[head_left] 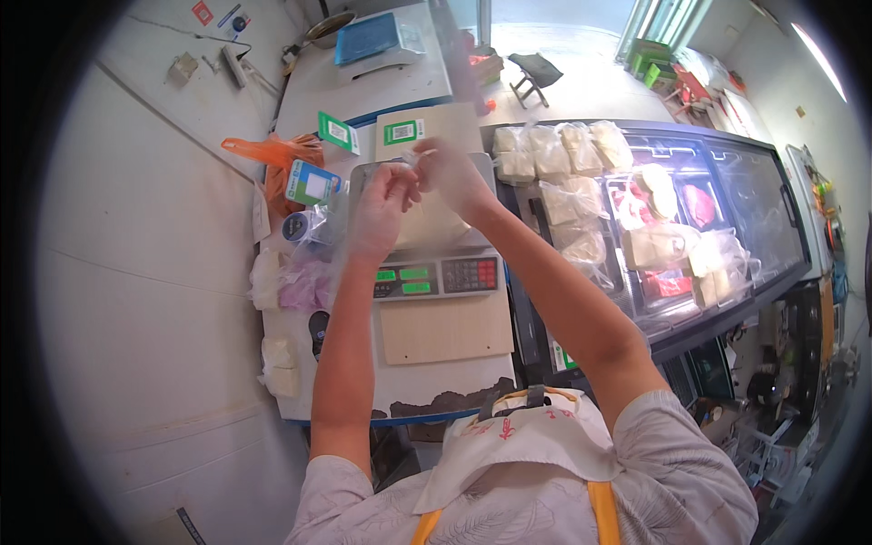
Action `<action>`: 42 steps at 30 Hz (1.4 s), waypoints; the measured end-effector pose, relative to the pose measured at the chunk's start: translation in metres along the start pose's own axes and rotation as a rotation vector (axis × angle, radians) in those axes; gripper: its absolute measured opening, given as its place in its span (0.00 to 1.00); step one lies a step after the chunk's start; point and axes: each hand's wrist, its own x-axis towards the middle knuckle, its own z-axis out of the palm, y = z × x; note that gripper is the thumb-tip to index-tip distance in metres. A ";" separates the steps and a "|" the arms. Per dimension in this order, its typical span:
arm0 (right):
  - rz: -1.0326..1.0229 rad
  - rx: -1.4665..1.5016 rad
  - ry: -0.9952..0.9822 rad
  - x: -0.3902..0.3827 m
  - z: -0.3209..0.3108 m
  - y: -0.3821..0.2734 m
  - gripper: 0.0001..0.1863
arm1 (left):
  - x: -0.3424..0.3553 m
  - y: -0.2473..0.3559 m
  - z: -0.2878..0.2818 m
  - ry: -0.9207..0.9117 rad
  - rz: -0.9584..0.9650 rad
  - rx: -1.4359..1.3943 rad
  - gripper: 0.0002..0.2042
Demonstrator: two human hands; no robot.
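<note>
Over the weighing pan of a digital scale (436,277), my left hand (386,204) is closed, its fingertips pinched on thin clear plastic. My right hand (452,180), blurred by motion, meets it at the same plastic, fingers bent inward. The plastic looks like the top of a clear plastic bag (427,222) with a pale block inside, resting on the pan. My forearms and a haze of plastic hide part of it. Green digits glow on the scale's display, beside dark and red keys. A pale board lies in front of the scale.
Bagged pale blocks (579,200) stand on a glass-topped freezer (754,195) to the right. At left are an orange plastic bag (272,163), a blue-edged card stand (311,183) and more bagged blocks (280,363). Another scale (380,41) sits at the far end, with a folding stool (534,74) beyond.
</note>
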 end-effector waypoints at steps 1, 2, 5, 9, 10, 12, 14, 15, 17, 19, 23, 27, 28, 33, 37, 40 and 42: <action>0.056 0.043 0.029 0.001 0.006 0.002 0.08 | 0.002 -0.008 0.001 0.036 -0.021 -0.002 0.11; 0.036 0.042 0.031 0.002 0.007 0.008 0.08 | 0.003 -0.008 0.001 0.078 -0.040 0.003 0.14; 0.028 0.075 0.029 0.003 -0.005 0.018 0.10 | 0.012 -0.001 0.008 0.081 -0.089 -0.059 0.25; 0.160 0.216 -0.103 -0.001 -0.003 0.020 0.15 | 0.011 -0.006 -0.009 -0.093 -0.117 -0.362 0.25; 0.198 0.223 -0.117 -0.005 -0.008 0.015 0.15 | 0.011 -0.004 -0.007 -0.060 -0.142 -0.321 0.23; 0.170 0.200 -0.128 -0.002 -0.015 0.030 0.16 | 0.011 -0.001 -0.001 0.001 -0.192 -0.238 0.19; 0.126 0.087 -0.060 -0.011 0.002 0.018 0.16 | 0.005 -0.001 0.002 0.089 -0.191 -0.172 0.16; 0.145 0.130 -0.019 -0.012 0.007 0.016 0.15 | 0.003 -0.001 0.004 0.128 -0.188 -0.138 0.15; 0.172 0.215 0.068 -0.009 0.012 0.012 0.14 | 0.003 -0.003 0.008 0.199 -0.164 -0.086 0.14; 0.153 0.136 0.159 0.003 0.005 0.033 0.14 | 0.004 -0.006 0.013 0.237 -0.116 -0.012 0.13; 0.129 -0.274 0.285 0.013 0.012 0.033 0.13 | 0.001 -0.008 0.006 0.221 0.014 0.161 0.12; 0.206 -0.258 -0.130 0.008 0.000 0.017 0.11 | 0.003 -0.018 -0.009 0.266 -0.016 0.054 0.12; 0.213 -0.252 -0.236 0.006 -0.008 0.012 0.10 | 0.004 -0.017 -0.008 0.275 -0.044 0.036 0.12; 0.113 -0.435 -0.284 0.000 -0.014 0.021 0.13 | 0.004 -0.018 -0.002 0.292 -0.139 -0.048 0.11; -0.091 -0.395 0.002 -0.015 0.003 0.014 0.08 | 0.006 -0.029 -0.006 0.228 -0.156 -0.077 0.14; -0.290 -0.547 0.097 -0.022 0.001 0.013 0.07 | 0.009 -0.036 -0.008 0.257 -0.051 0.011 0.12; -0.432 -0.765 0.066 -0.032 -0.013 0.012 0.08 | 0.008 -0.058 -0.023 0.357 0.094 0.240 0.11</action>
